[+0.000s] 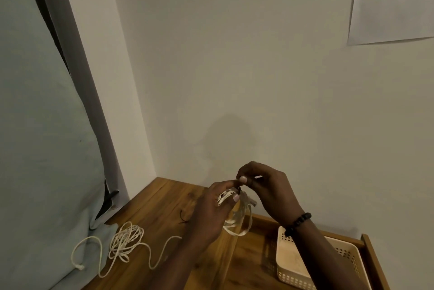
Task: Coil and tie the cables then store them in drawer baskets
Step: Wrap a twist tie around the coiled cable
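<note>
Plain off-white walls meet in a corner above a brown wood-grain tabletop (164,198), and both hands work just above that surface. The left hand (211,207) grips a coiled flat white cable (237,221), its fingers curled round the top of the bundle so that the loops hang down below the palm. The right hand (265,186) is raised just above and beside it, thumb and forefinger pinching something small at the top of the coil, where a thin dark tie (239,188) shows between the two hands; what exactly the fingertips hold is too small to tell. A dark beaded bracelet (298,222) circles the right wrist.

Under the right forearm sits a cream perforated plastic basket (291,264), resting inside an open wooden drawer (366,249) at the lower right. On the tabletop to the left of the hands lies a small dark tie (184,218), and farther left a loose tangle of round white cord (126,240) sprawls, one plug end trailing onto a pale blue-grey fabric surface (42,149) that fills the left side. A printed sheet of white paper (394,5) is stuck to the wall at upper right, its text blurred.
</note>
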